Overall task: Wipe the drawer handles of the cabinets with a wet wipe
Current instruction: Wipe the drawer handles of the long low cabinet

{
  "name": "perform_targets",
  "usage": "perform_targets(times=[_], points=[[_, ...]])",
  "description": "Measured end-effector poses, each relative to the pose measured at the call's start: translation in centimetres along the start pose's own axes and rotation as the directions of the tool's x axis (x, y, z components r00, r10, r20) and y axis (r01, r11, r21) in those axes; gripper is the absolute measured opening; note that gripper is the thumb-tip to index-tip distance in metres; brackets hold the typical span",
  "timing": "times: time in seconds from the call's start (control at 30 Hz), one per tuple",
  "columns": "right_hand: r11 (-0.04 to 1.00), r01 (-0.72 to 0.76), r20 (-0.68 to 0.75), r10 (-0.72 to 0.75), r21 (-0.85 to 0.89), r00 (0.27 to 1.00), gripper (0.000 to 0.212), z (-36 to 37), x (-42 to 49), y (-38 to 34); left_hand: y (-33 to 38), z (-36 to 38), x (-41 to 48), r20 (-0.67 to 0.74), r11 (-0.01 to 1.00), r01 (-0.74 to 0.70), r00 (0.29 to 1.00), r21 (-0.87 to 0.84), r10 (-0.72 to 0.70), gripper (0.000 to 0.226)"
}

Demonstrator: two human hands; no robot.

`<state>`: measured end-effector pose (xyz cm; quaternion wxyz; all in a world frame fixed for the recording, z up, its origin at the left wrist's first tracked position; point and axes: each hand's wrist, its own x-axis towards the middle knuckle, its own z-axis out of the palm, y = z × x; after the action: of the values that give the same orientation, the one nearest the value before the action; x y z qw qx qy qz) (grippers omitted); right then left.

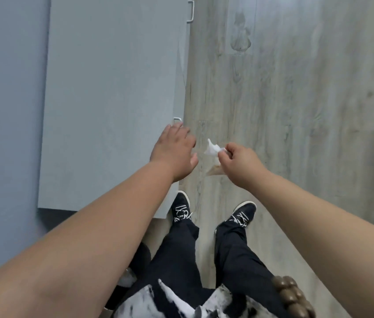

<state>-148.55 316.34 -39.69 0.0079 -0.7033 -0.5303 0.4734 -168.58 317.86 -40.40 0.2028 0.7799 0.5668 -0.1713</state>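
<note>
Here the person stands beside a pale blue-grey cabinet and looks straight down along its flat top, so the front face of the cabinet is almost edge-on and the drawers themselves cannot be made out. The wet wipe is in the right hand, in the air over the floor, just off the front edge of the cabinet. It is small, white and crumpled, with one pointed corner that stands up and another fold that hangs toward the left hand. The thumb and the fingertips of the right hand are pinched together on one end of it, and the rest of the wipe sticks out free.

The left hand reaches over the front edge of the cabinet top, with the fingers spread a little and bent downward over the edge; it holds nothing. Just beyond its fingertips the near drawer handle shows as a thin, pale metal loop that sticks out from the front. If the fingers touch it, I cannot tell. A second handle of the same kind is far along the same front edge, near the far corner.

The floor is light grey wood-look planks. Below the arms I see dark trousers and two black shoes with white laces, the left shoe close against the cabinet base.
</note>
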Motion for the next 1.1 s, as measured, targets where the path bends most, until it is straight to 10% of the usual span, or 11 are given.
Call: perform_targets(times=[0.73,1.1], points=[[0.794,0.017,-0.056,0.022,0.608,0.998,0.039,-25.8,-12.9,-3.5,17.1,-26.6,-5.5,-0.054,0.988,-0.012,0.999,-0.153,0.004,0.036],[0.95,0.146,-0.2,-0.092,0.277,0.975,0.016,-30.9,-10.3,-4.3,18.9,-30.5,-2.4,-0.082,0.99,0.003,0.996,-0.141,-0.015,0.037]])
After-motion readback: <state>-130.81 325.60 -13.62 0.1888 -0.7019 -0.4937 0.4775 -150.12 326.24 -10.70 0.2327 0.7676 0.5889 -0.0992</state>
